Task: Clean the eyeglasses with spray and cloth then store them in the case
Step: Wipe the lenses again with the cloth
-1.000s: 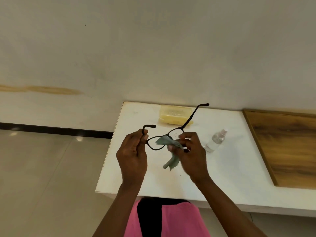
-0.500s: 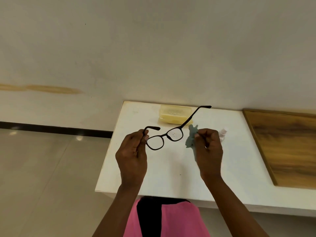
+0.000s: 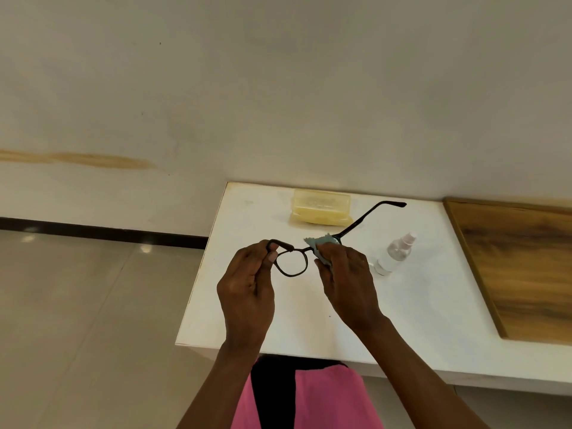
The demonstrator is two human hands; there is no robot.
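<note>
The black thin-framed eyeglasses [image 3: 292, 263] are held in the air above the white table [image 3: 433, 305], between the two hands. The left hand [image 3: 247, 292] pinches the frame at its left corner, where the folded temple begins, with thumb and fingers curled around it. The right hand [image 3: 346, 280] presses a small pale blue-green cleaning cloth [image 3: 322, 243] onto the right lens, its fingers curled around cloth and lens together, so this lens is almost hidden; only the left lens stays free to see. The right temple stands open and points away up to the right, over the table. Behind the glasses, near the wall, lies a closed pale yellow translucent plastic case [image 3: 322, 209]. A small clear spray bottle [image 3: 393, 253] with a white cap lies on its side just beside the right hand, apart from it. At the right side of the table lies a brown wooden board [image 3: 520, 267]. The wall [image 3: 278, 88] behind is off-white with a yellowish stain at the left, and the floor [image 3: 77, 320] has grey glossy tiles with a dark skirting line. The person wears pink and black clothing [image 3: 309, 397]. Half a second earlier the right hand held the cloth away from the frame, to the right of it; now the cloth is back on the right lens, while the left hand keeps the same grip.
</note>
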